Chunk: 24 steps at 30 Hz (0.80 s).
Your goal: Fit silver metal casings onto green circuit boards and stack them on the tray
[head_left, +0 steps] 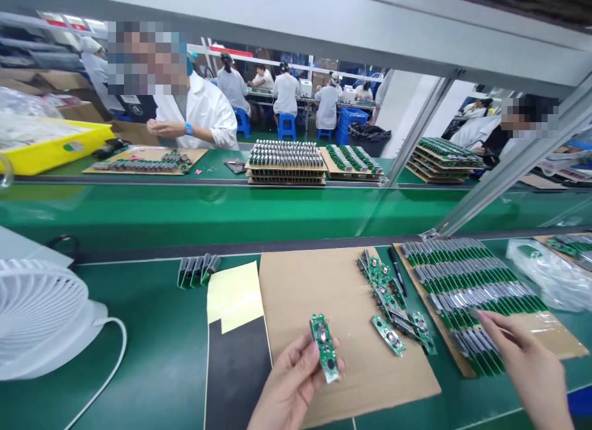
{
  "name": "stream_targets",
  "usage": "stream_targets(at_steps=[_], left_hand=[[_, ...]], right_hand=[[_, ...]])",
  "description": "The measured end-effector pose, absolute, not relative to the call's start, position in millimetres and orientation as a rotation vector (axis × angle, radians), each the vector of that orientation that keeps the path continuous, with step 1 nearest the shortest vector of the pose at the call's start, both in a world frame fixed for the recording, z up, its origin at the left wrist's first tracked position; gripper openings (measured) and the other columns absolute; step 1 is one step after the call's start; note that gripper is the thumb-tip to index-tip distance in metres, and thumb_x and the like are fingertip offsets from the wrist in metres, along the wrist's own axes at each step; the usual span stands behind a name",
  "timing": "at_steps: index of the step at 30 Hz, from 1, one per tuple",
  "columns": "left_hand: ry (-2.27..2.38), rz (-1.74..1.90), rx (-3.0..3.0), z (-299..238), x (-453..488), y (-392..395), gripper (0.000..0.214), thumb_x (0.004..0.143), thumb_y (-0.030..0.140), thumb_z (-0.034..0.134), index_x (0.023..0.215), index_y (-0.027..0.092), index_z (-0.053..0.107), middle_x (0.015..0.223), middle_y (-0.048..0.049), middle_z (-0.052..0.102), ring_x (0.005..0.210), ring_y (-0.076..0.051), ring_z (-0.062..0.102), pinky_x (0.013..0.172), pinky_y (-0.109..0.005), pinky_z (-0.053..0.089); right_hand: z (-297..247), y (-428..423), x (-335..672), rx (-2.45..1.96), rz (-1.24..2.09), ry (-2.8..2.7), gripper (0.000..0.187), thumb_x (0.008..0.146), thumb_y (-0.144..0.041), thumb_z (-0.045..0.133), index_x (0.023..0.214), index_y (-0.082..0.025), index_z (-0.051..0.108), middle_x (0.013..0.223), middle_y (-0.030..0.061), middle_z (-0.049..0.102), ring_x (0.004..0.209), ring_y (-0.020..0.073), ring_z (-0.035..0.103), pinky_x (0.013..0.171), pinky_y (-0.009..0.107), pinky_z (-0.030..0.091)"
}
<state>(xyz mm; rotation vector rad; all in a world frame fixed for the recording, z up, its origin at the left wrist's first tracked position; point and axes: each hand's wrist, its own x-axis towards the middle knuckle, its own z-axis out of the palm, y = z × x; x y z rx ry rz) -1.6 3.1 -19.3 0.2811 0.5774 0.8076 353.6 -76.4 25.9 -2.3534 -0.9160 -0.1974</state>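
My left hand (300, 374) is closed around a small green circuit board (325, 348), thumb on its near edge, above the cardboard sheet (305, 282). The board lies face up, showing a round metal part and a black dot. At the right, my right hand (522, 350) reaches over rows of upright circuit boards (472, 294) on another cardboard sheet. Its thumb and forefinger pinch the top of one board in the front rows; the fingers partly hide it. Between the hands, a loose board (388, 335) lies beside a heap of boards (382, 279).
A white fan (41, 319) with a cable stands at left. Several upright boards (198, 269) sit behind a black-and-yellow sheet (238, 356). A black pen (398, 271) and plastic bag (550, 276) lie at right. Beyond the green divider, a co-worker (203, 109) stands near stacked board trays (287, 161).
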Motion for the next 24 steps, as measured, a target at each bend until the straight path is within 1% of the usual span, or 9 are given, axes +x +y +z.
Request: stream_targets(at_steps=[2,4,5,6,8,10,14,20,24], left_hand=[[0.535,0.805,0.259,-17,0,-2,0.031,0.075,0.029,0.078,0.103,0.015,0.075,0.091,-0.0104,0.073,0.076,-0.019,0.07,0.071,-0.029,0.055],[0.5,0.809,0.243,-16,4,-4,0.029,0.075,0.029,0.078,0.101,0.014,0.075,0.089,-0.0109,0.073,0.077,-0.02,0.07,0.074,-0.03,0.055],[0.484,0.814,0.235,-16,6,-4,0.029,0.075,0.029,0.078,0.1,0.014,0.075,0.087,-0.0109,0.073,0.076,-0.02,0.07,0.072,-0.03,0.055],[0.469,0.821,0.227,-17,7,-5,0.029,0.075,0.029,0.078,0.1,0.014,0.076,0.085,-0.0105,0.073,0.074,-0.02,0.07,0.07,-0.029,0.054],[0.444,0.852,0.213,-19,9,-5,0.031,0.074,0.03,0.08,0.101,0.016,0.076,0.08,-0.0085,0.072,0.067,-0.017,0.068,0.063,-0.026,0.053],[0.445,0.889,0.206,-20,7,-6,0.033,0.072,0.03,0.081,0.103,0.018,0.076,0.079,-0.0069,0.072,0.062,-0.014,0.066,0.061,-0.024,0.052],[0.514,0.912,0.232,-16,0,-9,0.034,0.075,0.028,0.078,0.108,0.021,0.075,0.085,-0.0072,0.072,0.068,-0.015,0.066,0.068,-0.025,0.052],[0.524,0.881,0.292,-14,-1,-9,0.043,0.075,0.033,0.078,0.116,0.022,0.072,0.087,-0.0087,0.072,0.075,-0.019,0.066,0.076,-0.032,0.051],[0.559,0.897,0.317,-14,1,-9,0.044,0.075,0.033,0.078,0.117,0.022,0.071,0.09,-0.0096,0.072,0.081,-0.021,0.066,0.079,-0.033,0.05]], right_hand=[[28,-60,304,-2.156,-0.049,-1.02,0.038,0.069,-0.058,0.064,0.079,-0.022,0.076,0.085,0.0099,0.077,0.078,0.0313,0.071,0.06,0.035,0.055],[27,-46,251,-1.906,0.191,-1.231,0.03,0.075,-0.05,0.067,0.082,-0.023,0.076,0.087,0.0073,0.077,0.078,0.026,0.071,0.07,0.034,0.057],[26,-42,226,-1.815,0.287,-1.316,0.023,0.08,-0.044,0.066,0.083,-0.023,0.075,0.087,0.0059,0.076,0.077,0.0228,0.07,0.071,0.031,0.057],[25,-38,203,-1.735,0.36,-1.4,0.017,0.084,-0.037,0.065,0.086,-0.024,0.075,0.085,0.0046,0.076,0.074,0.0202,0.069,0.068,0.029,0.056],[25,-34,170,-1.585,0.422,-1.543,0.013,0.089,-0.028,0.062,0.091,-0.024,0.074,0.08,0.0025,0.075,0.069,0.0169,0.068,0.064,0.026,0.055],[27,-31,152,-1.493,0.398,-1.643,0.014,0.091,-0.022,0.059,0.094,-0.024,0.072,0.081,0.0019,0.075,0.07,0.0154,0.069,0.061,0.023,0.055],[36,-24,148,-1.358,0.279,-1.829,0.017,0.091,-0.012,0.057,0.098,-0.022,0.069,0.084,0.0029,0.076,0.069,0.0132,0.07,0.057,0.019,0.055],[42,-22,150,-1.264,0.181,-1.961,0.017,0.089,-0.007,0.059,0.1,-0.018,0.067,0.085,0.0053,0.075,0.077,0.0138,0.072,0.069,0.019,0.059],[44,-23,145,-1.215,0.136,-1.951,0.015,0.088,-0.009,0.061,0.098,-0.017,0.069,0.083,0.006,0.076,0.077,0.0151,0.073,0.071,0.02,0.06]])
